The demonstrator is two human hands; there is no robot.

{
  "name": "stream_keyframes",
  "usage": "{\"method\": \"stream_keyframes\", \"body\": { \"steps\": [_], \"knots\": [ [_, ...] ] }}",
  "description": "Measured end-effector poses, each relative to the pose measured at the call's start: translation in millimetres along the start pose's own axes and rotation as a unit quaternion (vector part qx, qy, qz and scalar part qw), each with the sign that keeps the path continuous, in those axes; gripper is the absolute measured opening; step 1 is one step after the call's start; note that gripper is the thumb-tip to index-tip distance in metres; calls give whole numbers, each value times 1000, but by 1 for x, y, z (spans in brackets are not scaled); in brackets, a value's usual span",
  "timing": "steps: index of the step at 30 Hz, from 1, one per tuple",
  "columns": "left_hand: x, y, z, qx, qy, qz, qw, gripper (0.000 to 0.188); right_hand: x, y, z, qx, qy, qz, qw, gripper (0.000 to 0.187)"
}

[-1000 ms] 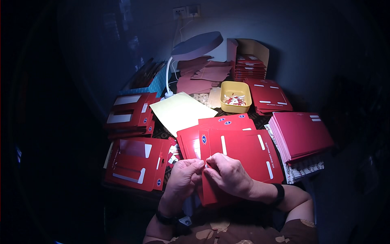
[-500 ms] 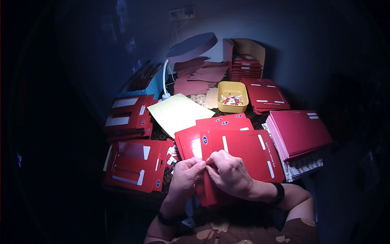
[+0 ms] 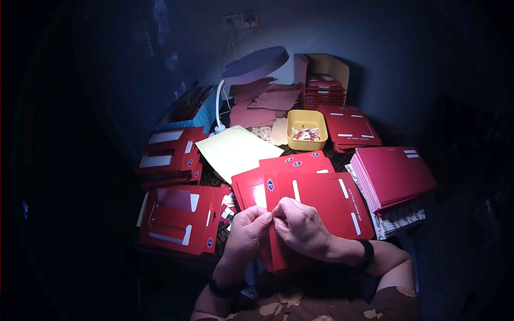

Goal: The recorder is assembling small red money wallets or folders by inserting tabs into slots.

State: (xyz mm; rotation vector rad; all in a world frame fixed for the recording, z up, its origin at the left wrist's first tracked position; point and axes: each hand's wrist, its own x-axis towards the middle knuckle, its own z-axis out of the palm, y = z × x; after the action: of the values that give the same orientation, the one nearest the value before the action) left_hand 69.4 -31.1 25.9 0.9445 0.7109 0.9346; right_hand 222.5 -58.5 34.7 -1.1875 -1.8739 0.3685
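Note:
A red printed card (image 3: 316, 192) with white slots lies in front of me, on top of other red cards (image 3: 246, 184). At its left edge my two hands meet, fingertip to fingertip. My left hand (image 3: 249, 230) is closed, pinching the card's edge between thumb and finger. Curled over the card from the right, my right hand (image 3: 302, 227) is also closed, its thumb and forefinger gripping the same edge. The exact spot between the fingertips is hidden.
Stacks of red cards stand at left (image 3: 179, 219) and right (image 3: 396, 174). Behind are a yellow bin (image 3: 306, 144) of small scraps, a pale yellow sheet (image 3: 235, 150), a lamp (image 3: 257, 64) and a carton (image 3: 334, 67) of red cards. White scraps (image 3: 227, 206) lie left of my hands.
Both hands keep their pinch at the card's left edge, with hardly any movement. The whole view has shifted very slightly.

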Motion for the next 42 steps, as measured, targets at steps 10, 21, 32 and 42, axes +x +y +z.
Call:
{"method": "stream_keyframes", "body": {
  "steps": [10,21,32,42],
  "knots": [
    [8,-15,-10,14,18,22,999,13,3,3,4,52,5,10,999,11],
    [10,-13,-12,41,21,23,999,12,9,7,1,234,47,103,966,7],
    [20,-3,-63,-13,63,104,992,21,114,15,-97,59,131,101,984,6],
    [-2,21,-79,20,37,82,996,26,209,223,-80,-83,158,258,949,9]
  ]
}}
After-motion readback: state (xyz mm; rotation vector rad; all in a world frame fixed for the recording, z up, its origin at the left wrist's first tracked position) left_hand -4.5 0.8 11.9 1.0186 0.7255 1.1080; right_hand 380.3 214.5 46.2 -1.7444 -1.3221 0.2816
